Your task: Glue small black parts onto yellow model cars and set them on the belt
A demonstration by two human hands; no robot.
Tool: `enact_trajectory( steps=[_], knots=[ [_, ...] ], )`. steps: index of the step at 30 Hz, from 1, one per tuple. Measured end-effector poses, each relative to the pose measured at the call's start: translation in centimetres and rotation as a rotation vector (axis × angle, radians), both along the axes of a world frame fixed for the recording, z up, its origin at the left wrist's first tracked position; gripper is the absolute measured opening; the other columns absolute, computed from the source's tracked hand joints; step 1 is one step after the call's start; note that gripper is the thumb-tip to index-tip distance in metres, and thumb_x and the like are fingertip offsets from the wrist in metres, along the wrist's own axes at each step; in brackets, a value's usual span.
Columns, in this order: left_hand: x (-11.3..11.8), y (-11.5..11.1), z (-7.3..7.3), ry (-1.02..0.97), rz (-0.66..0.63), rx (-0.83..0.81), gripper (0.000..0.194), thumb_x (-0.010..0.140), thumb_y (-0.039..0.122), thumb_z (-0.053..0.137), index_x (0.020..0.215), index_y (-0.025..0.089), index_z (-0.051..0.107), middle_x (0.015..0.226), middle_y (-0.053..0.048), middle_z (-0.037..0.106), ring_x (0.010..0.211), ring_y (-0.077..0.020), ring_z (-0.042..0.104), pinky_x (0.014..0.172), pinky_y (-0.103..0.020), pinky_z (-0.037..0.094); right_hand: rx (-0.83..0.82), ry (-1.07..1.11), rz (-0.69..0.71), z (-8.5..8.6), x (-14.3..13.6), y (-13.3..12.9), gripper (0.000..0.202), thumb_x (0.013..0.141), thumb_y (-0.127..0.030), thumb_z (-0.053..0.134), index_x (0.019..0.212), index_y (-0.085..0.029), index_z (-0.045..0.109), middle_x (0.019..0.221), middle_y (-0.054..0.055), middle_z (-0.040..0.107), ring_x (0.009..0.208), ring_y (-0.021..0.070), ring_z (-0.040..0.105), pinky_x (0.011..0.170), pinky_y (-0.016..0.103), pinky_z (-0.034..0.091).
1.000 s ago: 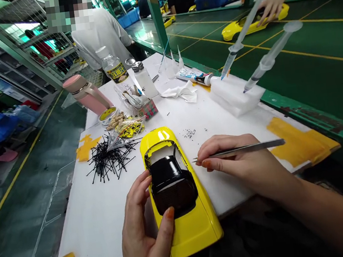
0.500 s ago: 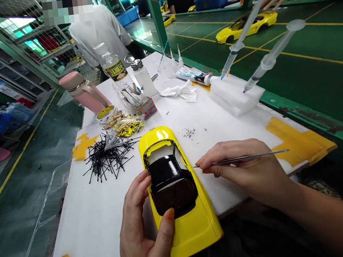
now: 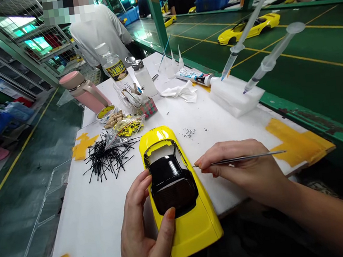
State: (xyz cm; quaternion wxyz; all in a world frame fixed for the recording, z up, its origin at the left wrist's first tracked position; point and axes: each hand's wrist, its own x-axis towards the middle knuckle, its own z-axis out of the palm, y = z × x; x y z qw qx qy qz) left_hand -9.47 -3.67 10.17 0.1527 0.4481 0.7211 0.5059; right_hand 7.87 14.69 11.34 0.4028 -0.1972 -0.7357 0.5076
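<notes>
A yellow model car body (image 3: pixel 194 235) with a black roof and dark rear window lies tilted near the table's front edge. My left hand (image 3: pixel 146 227) grips its left side, thumb by the rear window and fingers along the flank. My right hand (image 3: pixel 238 166) pinches a thin pointed metal tool (image 3: pixel 256 156), whose tip is at the car's right side; whether it touches cannot be made out. Tiny black specks (image 3: pixel 189 132) are scattered beyond the car. To its left is a pile of thin black rod-like parts (image 3: pixel 108 157), beside a plastic bag of small yellow-black parts (image 3: pixel 127 128).
A white foam block (image 3: pixel 234 95) at the right holds two upright syringes (image 3: pixel 275 57). Farther back stand a pink flask (image 3: pixel 84 91), a labelled bottle (image 3: pixel 115 66), a glue tube (image 3: pixel 194 75) and a tissue (image 3: pixel 182 91). Another yellow car (image 3: pixel 250 29) sits on the green conveyor belt (image 3: pixel 305 45).
The yellow car on the belt has shifted slightly right. Another person's hand has withdrawn from above it. My hands and the car body are almost unmoved.
</notes>
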Motion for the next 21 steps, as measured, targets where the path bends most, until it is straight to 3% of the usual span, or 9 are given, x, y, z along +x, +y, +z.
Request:
enact_trajectory(
  steps=[21],
  knots=[
    [-0.19, 0.09, -0.29, 0.034, -0.023, 0.001, 0.049, 0.104, 0.034, 0.067, 0.152, 0.039, 0.056, 0.166, -0.004, 0.051, 0.150, -0.0323, 0.055, 0.132, -0.055, 0.039, 0.051, 0.014, -0.011, -0.38, 0.12, -0.07, 0.021, 0.090, -0.001, 0.075, 0.088, -0.021, 0.084, 0.089, -0.003, 0.084, 0.079, 0.0087, 0.078, 0.075, 0.014, 0.062]
  ],
)
